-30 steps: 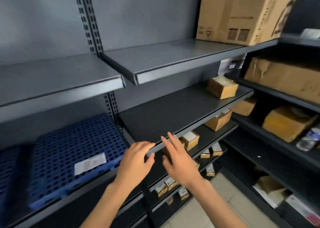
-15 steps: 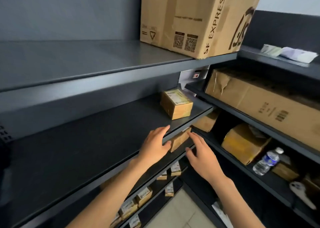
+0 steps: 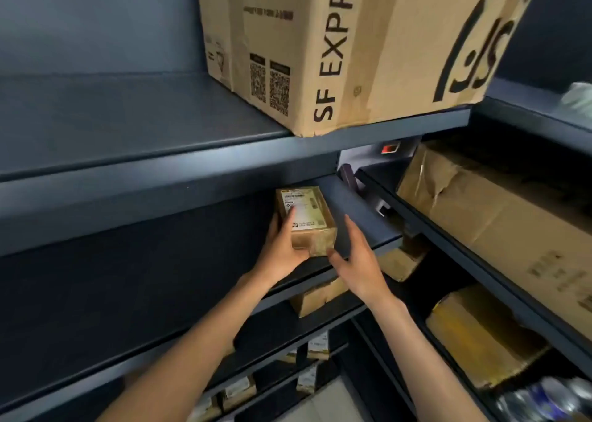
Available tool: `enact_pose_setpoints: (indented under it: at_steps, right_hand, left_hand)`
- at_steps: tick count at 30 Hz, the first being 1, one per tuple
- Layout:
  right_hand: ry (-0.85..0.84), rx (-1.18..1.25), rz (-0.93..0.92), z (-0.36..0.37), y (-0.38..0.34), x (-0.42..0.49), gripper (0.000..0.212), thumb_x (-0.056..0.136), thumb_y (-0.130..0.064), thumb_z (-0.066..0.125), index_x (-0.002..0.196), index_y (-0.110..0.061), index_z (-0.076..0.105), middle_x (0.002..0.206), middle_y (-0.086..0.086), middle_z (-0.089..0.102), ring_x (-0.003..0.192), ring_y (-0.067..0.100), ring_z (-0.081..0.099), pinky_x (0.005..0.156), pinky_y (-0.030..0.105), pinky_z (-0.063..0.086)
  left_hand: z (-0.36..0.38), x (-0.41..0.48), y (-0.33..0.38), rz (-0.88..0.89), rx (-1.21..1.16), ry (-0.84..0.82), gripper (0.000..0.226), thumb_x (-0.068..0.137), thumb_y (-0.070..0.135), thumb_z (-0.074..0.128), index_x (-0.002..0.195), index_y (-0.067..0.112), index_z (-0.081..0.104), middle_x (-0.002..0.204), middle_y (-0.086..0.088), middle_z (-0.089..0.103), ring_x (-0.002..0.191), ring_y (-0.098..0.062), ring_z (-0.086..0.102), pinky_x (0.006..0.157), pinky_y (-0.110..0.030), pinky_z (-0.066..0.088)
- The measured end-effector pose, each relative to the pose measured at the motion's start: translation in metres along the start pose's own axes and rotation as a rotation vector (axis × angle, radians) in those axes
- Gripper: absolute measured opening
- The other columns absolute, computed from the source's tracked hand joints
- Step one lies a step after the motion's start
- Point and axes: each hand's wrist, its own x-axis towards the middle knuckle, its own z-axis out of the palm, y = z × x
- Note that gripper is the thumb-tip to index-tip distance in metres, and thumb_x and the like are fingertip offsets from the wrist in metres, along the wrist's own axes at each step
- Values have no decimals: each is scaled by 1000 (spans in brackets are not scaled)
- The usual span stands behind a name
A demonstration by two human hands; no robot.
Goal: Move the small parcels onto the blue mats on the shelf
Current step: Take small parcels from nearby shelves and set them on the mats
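A small brown parcel with a white label on top sits on the dark middle shelf, near its right end. My left hand wraps the parcel's left side, with the thumb resting on the label. Just to the right, my right hand has its fingers spread, and its thumb touches the parcel's lower right corner. No blue mat is in view.
A large SF Express carton stands on the shelf above. Another small parcel lies one shelf lower, with several more further down. Large brown boxes and plastic bottles fill the rack on the right.
The view has swung right, away from the blue mats. Both hands moved up from the shelf edge to the small parcel, and the left hand closed on it.
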Motion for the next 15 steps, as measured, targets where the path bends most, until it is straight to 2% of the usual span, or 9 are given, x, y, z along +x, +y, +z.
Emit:
enact_pose_setpoints:
  at_steps: [1,3,5,9,10,12,15]
  right_hand:
    - [-48,40,-9,1,3,10,82,92,-25,64,155,-24,12,161,0,20,148,13,15,118,31,20]
    - [-133,80,-52,8,4,22,80,91,-26,64,155,-22,15,159,5,25,147,18,21,117,38,25]
    - [-141,68,-108,17,-1,29,75,91,-26,62,153,-24,20,157,6,28,143,21,29,112,34,29]
    - [-124,86,-261,45,-41,16,68,92,-25,61,150,-32,27,154,-1,32,131,20,46,98,34,44]
    - [-157,105,-310,55,-56,8,68,92,-25,61,151,-33,27,155,-1,32,131,20,47,97,35,46]
    - [-240,153,-407,76,-91,-12,68,93,-28,60,151,-37,25,155,-3,31,132,19,45,98,37,48]
    - [-367,203,-546,114,-147,-51,67,93,-32,59,150,-39,24,155,-5,31,134,18,43,97,34,47]
  left_hand:
    - [4,2,2,-15,-28,21,97,83,19,75,154,38,12,162,-3,4,145,-20,23,110,-30,30]
    - [8,1,8,-35,-69,70,85,87,11,69,153,33,22,160,-1,15,143,-18,31,113,-33,36]
    - [5,-8,13,-63,-78,137,79,88,7,67,152,31,26,159,1,19,141,-15,34,112,-34,38]
    - [-32,-58,16,-111,-128,329,77,88,4,66,152,26,29,157,0,22,132,3,37,105,-12,36]
    - [-46,-77,15,-136,-105,389,76,88,8,67,151,25,29,157,-1,22,135,2,35,106,-13,34]
    - [-78,-122,13,-206,16,521,75,88,19,70,151,26,30,159,-3,22,143,-12,29,113,-25,30]
    - [-123,-201,7,-205,19,682,78,84,13,75,149,19,33,154,-8,27,143,-15,30,116,-28,30]
